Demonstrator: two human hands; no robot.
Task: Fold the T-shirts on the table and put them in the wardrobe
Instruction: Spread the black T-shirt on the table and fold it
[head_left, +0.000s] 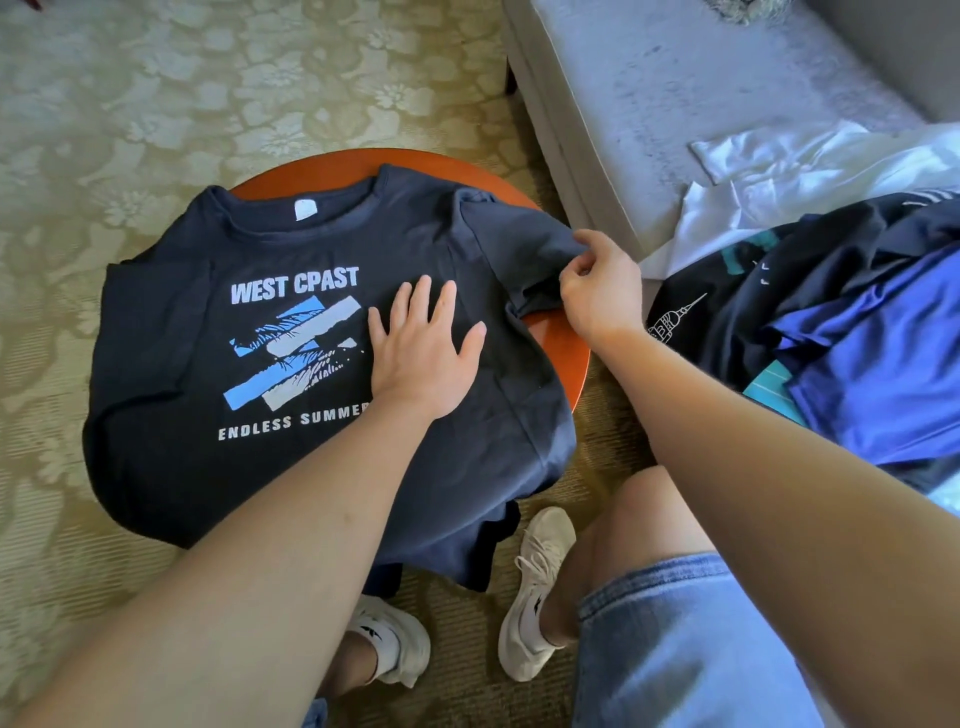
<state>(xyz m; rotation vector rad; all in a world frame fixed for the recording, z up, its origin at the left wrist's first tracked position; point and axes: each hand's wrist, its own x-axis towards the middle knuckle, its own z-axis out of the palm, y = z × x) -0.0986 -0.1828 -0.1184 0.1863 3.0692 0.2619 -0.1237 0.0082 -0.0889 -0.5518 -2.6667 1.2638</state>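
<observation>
Navy T-shirt (291, 322) lies face-up on the round bench (563, 343), left grip (423, 353) flat and pressing its chest, right grip (597, 286) pinching the sleeve (519, 244), which likely needs folding inward next.

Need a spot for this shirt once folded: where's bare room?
The sofa seat is bare beyond the white cloth. The navy T-shirt covers the table, bar a rim strip by the right hand; clothes crowd the sofa's near end.
</observation>
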